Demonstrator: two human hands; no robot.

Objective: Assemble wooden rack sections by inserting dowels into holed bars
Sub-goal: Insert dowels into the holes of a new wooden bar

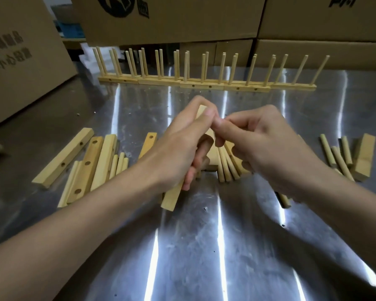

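Over the middle of the table (204, 246), a bar (172, 198) is being gripped in the curled left hand (182, 146) while dowels (225, 168) are being clutched in the right hand (263, 144), one seemingly needing alignment with a hole next.

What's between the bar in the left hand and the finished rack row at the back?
Head view: only bare metal tabletop with a few small specks lies between the bar and the rack row.

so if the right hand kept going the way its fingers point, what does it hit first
The right hand points at the left hand, so that thumb comes first, then the wooden bar it grips. They look almost touching, though depth is unclear.
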